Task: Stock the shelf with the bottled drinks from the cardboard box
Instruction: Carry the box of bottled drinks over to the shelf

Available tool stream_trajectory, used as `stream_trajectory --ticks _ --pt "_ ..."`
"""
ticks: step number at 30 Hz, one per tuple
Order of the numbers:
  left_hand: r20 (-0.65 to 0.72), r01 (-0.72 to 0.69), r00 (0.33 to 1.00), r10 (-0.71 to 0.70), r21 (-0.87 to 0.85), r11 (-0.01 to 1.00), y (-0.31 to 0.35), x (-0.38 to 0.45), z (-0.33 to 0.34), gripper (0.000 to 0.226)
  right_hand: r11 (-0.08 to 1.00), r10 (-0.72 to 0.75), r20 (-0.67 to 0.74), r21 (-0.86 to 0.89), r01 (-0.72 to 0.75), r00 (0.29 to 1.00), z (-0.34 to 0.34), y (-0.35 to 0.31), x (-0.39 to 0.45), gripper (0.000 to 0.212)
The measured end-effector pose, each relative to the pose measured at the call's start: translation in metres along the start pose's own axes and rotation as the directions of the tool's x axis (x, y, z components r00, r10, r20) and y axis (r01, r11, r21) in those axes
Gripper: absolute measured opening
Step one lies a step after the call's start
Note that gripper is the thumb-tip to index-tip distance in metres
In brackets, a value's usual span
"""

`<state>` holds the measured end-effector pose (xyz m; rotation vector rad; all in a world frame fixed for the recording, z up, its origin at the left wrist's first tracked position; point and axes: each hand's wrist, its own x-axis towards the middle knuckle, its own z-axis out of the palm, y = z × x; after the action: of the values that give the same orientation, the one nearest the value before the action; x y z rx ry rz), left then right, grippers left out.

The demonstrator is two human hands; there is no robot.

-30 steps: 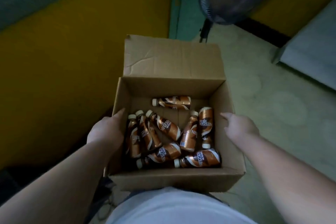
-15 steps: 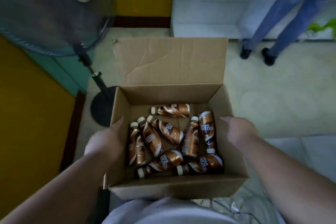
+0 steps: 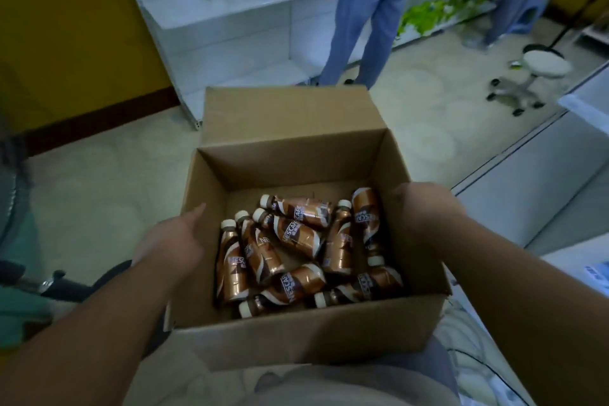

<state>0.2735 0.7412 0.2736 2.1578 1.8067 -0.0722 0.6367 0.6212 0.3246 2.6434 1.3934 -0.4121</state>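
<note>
My left hand and right hand are pressed against the outer side walls of the cardboard box, so neither is free. The box top is open, its far flap folded back, giving clear access from above to the bottles, which lie jumbled and touching. Ahead, a stretch of open floor leads to the white shelf. A person in blue trousers stands just beside it; a wheeled stool stands to the right
</note>
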Motion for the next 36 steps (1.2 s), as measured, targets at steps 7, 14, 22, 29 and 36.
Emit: stream_trajectory --ticks 7,14,22,29,36 --pt "0.028 -0.075 0.997 0.072 0.099 0.992 0.084 0.109 0.001 0.075 0.997 -0.001 0.081 0.081 -0.006 0.997 0.022 0.044 0.112 0.037" --pt "0.051 -0.024 0.999 0.018 0.109 0.994 0.171 0.218 0.006 0.073 0.995 -0.081 0.155 0.061 0.073 0.985 -0.014 0.08 0.267 0.037" --pt "-0.007 -0.179 0.983 0.182 0.163 0.97 0.279 0.353 -0.028 0.076 0.98 0.058 0.101 0.183 -0.076 0.993 -0.062 0.123 0.357 0.028" --pt "0.116 -0.477 0.879 0.463 0.167 0.863 0.39 0.475 -0.014 0.072 0.9 0.357 0.152 0.208 -0.382 0.922 -0.091 0.155 0.393 0.029" --pt "0.254 -0.72 0.688 0.68 0.121 0.683 0.513 0.548 -0.001 0.069 0.689 0.647 0.22 0.242 -0.683 0.73 -0.113 0.189 0.398 0.037"
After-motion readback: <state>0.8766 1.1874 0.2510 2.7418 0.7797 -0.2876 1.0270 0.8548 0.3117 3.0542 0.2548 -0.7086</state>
